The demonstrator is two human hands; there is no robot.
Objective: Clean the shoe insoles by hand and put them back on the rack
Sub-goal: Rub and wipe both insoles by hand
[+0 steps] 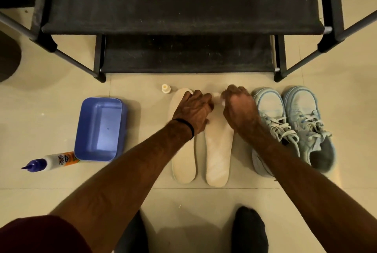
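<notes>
Left hand (pixel 193 110): lies palm down at centre frame, fingers curled over the toe ends of the two insoles; a dark band circles the wrist. Whether it grips anything cannot be told. Right hand (pixel 238 107): closed into a loose fist just right of the left hand, above the toe of the right insole (pixel 218 150). A small white item (pixel 217 97) shows between the two hands; what it is, and which hand has it, cannot be told.

Left insole (pixel 183 161) and right insole lie side by side on the tiled floor (pixel 183 201), heels toward the bottom of the frame, edges touching or nearly so. Both are cream-coloured.

Immediately right of the insoles: a pair of pale blue laced sneakers (pixel 293 126), toes toward the top. Just above the left insole's toe: a small white bottle (pixel 166 88), upright. Left of centre: a blue plastic tub (pixel 100 128). At its lower left corner, a bottle with a purple nozzle (pixel 49 163) lies on its side.

Across the top of the frame: a black shoe rack (pixel 183 7), two shelves visible.
</notes>
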